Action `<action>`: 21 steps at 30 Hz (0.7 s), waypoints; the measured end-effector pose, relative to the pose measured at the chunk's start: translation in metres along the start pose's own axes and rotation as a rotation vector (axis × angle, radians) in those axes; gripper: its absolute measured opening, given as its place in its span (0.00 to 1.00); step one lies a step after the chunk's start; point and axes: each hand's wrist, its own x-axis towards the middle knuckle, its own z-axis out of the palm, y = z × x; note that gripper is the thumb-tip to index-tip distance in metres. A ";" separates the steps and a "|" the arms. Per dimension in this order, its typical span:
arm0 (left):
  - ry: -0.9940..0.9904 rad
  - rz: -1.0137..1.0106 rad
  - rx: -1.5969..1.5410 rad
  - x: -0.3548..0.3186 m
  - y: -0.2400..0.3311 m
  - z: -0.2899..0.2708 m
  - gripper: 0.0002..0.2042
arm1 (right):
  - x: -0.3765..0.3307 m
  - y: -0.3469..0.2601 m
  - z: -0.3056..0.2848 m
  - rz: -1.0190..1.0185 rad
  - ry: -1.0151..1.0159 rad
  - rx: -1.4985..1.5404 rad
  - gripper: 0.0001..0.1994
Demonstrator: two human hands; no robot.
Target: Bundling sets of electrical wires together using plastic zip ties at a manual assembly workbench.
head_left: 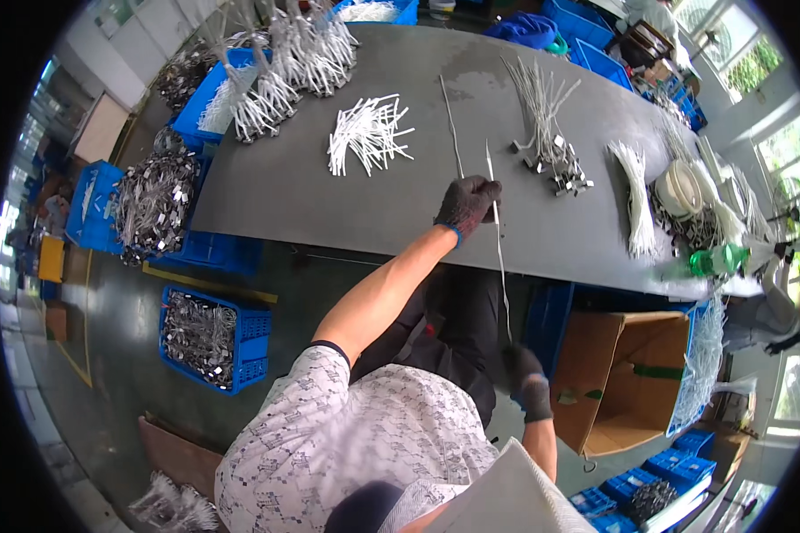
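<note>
My left hand (469, 206), in a dark knitted glove, is closed on a thin grey-white cable (501, 266) just over the table. A slim white sleeve (490, 167) sticks up past its fingers. The cable runs down off the table's near edge to my right hand (526, 377), gloved too and somewhat blurred, which grips its lower end beside my lap. Another thin grey wire (452, 120) lies on the table and reaches up to the left hand's knuckles. Left of that rests a loose pile of short white sleeves (367, 135); to the right, a bunch of wires with dark connectors (549, 151).
White cable bundles (633, 200), a white tub (680, 189) and a green bottle (718, 260) occupy the table's right end. More cable bunches (267, 98) stand at its far left. A cardboard box (587, 355) is by my right arm; a blue crate (251, 346) sits on the floor.
</note>
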 end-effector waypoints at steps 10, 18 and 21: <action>-0.270 0.224 0.464 -0.082 -0.045 0.034 0.15 | 0.084 -0.119 -0.078 -0.195 0.764 0.753 0.14; -0.190 0.234 0.392 -0.100 -0.064 0.024 0.14 | 0.097 -0.131 -0.077 0.160 0.381 1.432 0.22; -0.175 0.277 0.358 -0.087 -0.064 0.023 0.13 | 0.107 -0.140 -0.083 0.147 0.412 1.513 0.23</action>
